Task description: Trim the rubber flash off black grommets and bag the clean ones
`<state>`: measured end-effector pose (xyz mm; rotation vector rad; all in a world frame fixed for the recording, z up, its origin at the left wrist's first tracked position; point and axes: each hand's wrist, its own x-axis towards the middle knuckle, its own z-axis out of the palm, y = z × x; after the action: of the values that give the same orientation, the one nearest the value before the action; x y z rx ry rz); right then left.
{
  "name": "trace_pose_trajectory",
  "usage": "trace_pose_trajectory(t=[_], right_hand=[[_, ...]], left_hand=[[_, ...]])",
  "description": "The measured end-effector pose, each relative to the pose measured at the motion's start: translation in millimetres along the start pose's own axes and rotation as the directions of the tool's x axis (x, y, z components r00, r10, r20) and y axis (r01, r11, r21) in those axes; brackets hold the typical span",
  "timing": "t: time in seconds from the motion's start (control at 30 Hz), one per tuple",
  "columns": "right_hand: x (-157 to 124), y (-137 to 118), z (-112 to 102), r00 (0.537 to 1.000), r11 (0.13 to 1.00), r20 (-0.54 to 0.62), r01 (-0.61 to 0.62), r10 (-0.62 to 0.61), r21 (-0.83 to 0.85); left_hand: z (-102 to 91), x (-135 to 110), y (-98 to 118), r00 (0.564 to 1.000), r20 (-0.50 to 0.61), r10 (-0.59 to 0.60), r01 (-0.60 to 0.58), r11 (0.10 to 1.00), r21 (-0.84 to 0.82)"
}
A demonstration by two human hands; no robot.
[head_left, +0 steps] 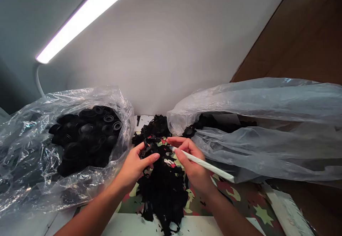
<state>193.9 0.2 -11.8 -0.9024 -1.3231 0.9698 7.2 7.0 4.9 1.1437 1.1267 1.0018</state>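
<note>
My left hand (pixel 139 161) is closed around a black rubber bellows (pixel 151 151), thumb on the near side. In my right hand (pixel 193 163) is a slim tool with a white wrapped handle (pixel 208 166), held like a pen. The handle slants down to the right, and its working tip, near the bellows, is too small to make out. Black rubber scraps (pixel 164 189) lie heaped below and between both hands. To the left, a clear plastic bag (pixel 29 150) gapes around several black ribbed bellows (pixel 87 129).
A second clear plastic bag (pixel 267 147) spreads on the right, with black scraps (pixel 221 122) in its mouth. Behind it rises a cardboard box (pixel 301 36). A patterned cloth (pixel 235 193) covers part of the table. A lit tube lamp (pixel 88 19) hangs at upper left.
</note>
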Motion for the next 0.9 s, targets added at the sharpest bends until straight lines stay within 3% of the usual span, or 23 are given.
trace_pose_trajectory(t=[0.13, 0.27, 0.7, 0.9], right_hand=[[-4.4, -6.6, 0.6, 0.968, 0.935, 0.189, 0.213, -0.163, -0.284], [-7.2, -9.1, 5.2, 0.926, 0.85, 0.26, 0.359, -0.273, -0.385], [-6.3, -5.1, 5.8, 0.919, 0.821, 0.227, 0.39, -0.321, -0.417], [-7.1, 0.7, 12.0, 0.873, 0.741, 0.249, 0.487, -0.419, -0.462]], left_hand=[[1.2, -1.9, 3.4, 0.999, 0.015, 0.041, -0.041, 0.998, 0.038], [2.9, -3.1, 2.9, 0.997, 0.004, 0.074, -0.074, 0.993, 0.095], [4.7, -3.6, 3.9, 0.993, -0.014, 0.12, -0.118, 0.986, 0.115], [6.5, -3.5, 4.8, 0.974, -0.055, 0.221, -0.201, 0.948, 0.249]])
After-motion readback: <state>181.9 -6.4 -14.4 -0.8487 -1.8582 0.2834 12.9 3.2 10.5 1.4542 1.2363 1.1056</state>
